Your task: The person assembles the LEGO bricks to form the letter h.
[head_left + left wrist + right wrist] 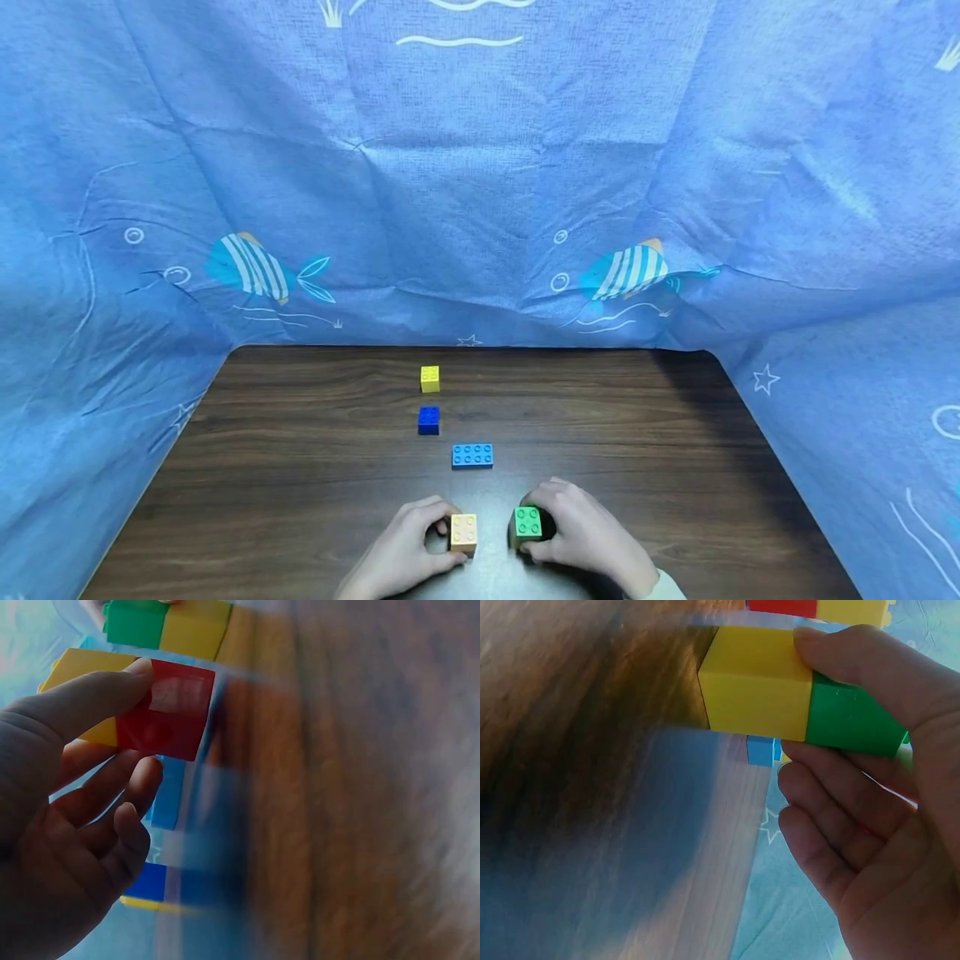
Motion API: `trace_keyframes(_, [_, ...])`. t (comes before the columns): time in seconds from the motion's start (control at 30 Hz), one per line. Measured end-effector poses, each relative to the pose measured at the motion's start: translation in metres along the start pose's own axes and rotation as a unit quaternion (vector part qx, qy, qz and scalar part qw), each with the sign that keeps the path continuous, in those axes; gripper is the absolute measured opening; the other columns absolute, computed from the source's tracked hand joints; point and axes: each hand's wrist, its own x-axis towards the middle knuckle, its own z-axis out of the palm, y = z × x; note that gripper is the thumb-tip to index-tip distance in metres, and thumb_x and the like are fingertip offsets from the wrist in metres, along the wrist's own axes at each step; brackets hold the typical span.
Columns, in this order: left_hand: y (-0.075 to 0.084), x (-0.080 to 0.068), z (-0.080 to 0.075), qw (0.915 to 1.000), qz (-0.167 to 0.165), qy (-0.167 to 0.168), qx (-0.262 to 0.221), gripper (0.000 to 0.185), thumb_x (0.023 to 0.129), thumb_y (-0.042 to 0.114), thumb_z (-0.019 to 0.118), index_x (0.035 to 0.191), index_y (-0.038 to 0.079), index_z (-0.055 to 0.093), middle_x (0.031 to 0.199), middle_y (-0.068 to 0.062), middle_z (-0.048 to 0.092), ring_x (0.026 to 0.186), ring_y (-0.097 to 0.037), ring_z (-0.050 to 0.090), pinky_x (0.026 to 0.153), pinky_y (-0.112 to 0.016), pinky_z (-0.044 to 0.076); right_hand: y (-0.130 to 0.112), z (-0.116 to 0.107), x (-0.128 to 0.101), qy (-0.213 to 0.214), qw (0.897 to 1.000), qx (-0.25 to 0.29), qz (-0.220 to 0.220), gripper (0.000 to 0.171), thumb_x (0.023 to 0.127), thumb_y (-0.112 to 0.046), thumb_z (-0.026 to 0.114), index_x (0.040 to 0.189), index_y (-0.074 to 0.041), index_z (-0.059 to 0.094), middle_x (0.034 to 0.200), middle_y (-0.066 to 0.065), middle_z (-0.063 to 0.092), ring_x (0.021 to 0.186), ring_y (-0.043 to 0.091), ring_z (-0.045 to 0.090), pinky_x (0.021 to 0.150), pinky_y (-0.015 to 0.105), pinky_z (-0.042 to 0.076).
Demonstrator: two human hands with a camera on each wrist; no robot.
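Both left grip [408, 540] and right grip [583, 530] pinch block stacks [463, 533] [527, 522]; blue cloth [480, 192] walls the brown table [300, 467].

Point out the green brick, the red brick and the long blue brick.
Green brick [528, 522], head view: studded top.
Red brick [172, 727], left wrist view: side.
Long blue brick [472, 455], head view: studded top.

Left hand [67, 847]: grips red-and-yellow stack [161, 720] | near: green-and-yellow stack [166, 630] | beyond: light-blue block [171, 793], dark-blue block [152, 882]

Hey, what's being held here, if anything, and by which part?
The left hand holds a yellow-and-red brick stack; the right hand holds a green-and-yellow brick stack, each by its sides near the middle seam.
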Motion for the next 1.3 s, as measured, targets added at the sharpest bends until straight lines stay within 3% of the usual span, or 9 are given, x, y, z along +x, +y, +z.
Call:
trace_keyframes(0.17, [0.001,0.002,0.003,0.9993,-0.03,-0.019,-0.014,0.027,0.078,0.024,0.088,0.098,0.022,0.069,0.089,0.017,0.055,0.08,-0.001,0.052,0.069,-0.02,0.045,-0.001,0.0,0.0,-0.005,1.0,-0.007,-0.003,0.03,0.073,-0.032,0.087,0.095,-0.021,0.07,0.09,-0.017,0.064,0.086,0.0,0.057,0.074,0.024,0.052])
trace_keyframes(0.53, [0.001,0.003,0.002,0.9978,-0.054,-0.029,-0.025,0.028,0.08,0.027,0.087,0.102,0.022,0.07,0.089,0.017,0.055,0.082,-0.002,0.051,0.07,-0.021,0.044,-0.001,0.0,0.002,-0.003,1.0,-0.008,-0.016,0.032,0.073,-0.034,0.088,0.097,-0.021,0.07,0.092,-0.017,0.065,0.089,0.001,0.058,0.076,0.025,0.053])
trace_keyframes(0.67, [0.0,0.003,0.004,0.9985,-0.044,-0.027,-0.02,0.028,0.08,0.026,0.087,0.102,0.021,0.07,0.09,0.018,0.055,0.081,-0.001,0.051,0.071,-0.02,0.044,-0.003,-0.007,0.002,-0.002,1.0,0.007,0.01,0.062,0.07,-0.053,0.087,0.12,-0.022,0.067,0.112,-0.014,0.065,0.107,0.011,0.06,0.088,0.038,0.055])
trace_keyframes(0.77, [0.0,0.003,0.005,0.999,-0.036,-0.022,-0.017,0.027,0.08,0.024,0.087,0.101,0.022,0.07,0.089,0.018,0.054,0.081,0.0,0.052,0.071,-0.02,0.045,-0.002,-0.022,0.009,0.023,0.998,0.042,0.035,0.08,0.072,-0.066,0.081,0.137,-0.025,0.059,0.13,-0.012,0.061,0.123,0.022,0.056,0.098,0.054,0.05])
trace_keyframes(0.87, [0.0,0.002,0.005,0.9992,-0.032,-0.015,-0.018,0.028,0.079,0.022,0.087,0.1,0.022,0.07,0.089,0.018,0.055,0.081,0.0,0.052,0.071,-0.019,0.045,0.001,-0.037,0.027,0.061,0.995,0.069,0.035,0.069,0.083,-0.062,0.074,0.139,-0.025,0.058,0.131,-0.009,0.062,0.122,0.022,0.059,0.097,0.052,0.051])
trace_keyframes(0.93, [0.0,0.001,0.005,0.9993,-0.03,-0.011,-0.019,0.028,0.078,0.022,0.088,0.1,0.022,0.071,0.09,0.018,0.056,0.081,0.0,0.053,0.071,-0.02,0.045,0.005,-0.042,0.044,0.067,0.996,0.059,0.027,0.058,0.089,-0.055,0.072,0.136,-0.023,0.061,0.126,-0.007,0.066,0.115,0.018,0.063,0.094,0.047,0.053])
trace_keyframes(1.1, [0.0,0.002,0.004,0.9987,-0.04,-0.019,-0.025,0.028,0.079,0.023,0.088,0.101,0.021,0.071,0.092,0.017,0.057,0.082,0.0,0.053,0.071,-0.02,0.045,0.011,-0.031,0.087,-0.01,0.999,-0.03,0.004,0.045,0.093,-0.044,0.071,0.127,-0.016,0.067,0.118,-0.001,0.069,0.108,0.016,0.065,0.091,0.04,0.055])
trace_keyframes(1.3, [0.001,0.004,0.004,0.9981,-0.048,-0.029,-0.027,0.029,0.079,0.024,0.087,0.102,0.02,0.071,0.092,0.017,0.057,0.083,0.0,0.053,0.072,-0.021,0.046,0.006,-0.006,0.115,-0.095,0.99,-0.1,-0.034,0.044,0.09,-0.042,0.074,0.123,-0.013,0.07,0.113,0.001,0.07,0.097,0.012,0.065,0.086,0.032,0.056])
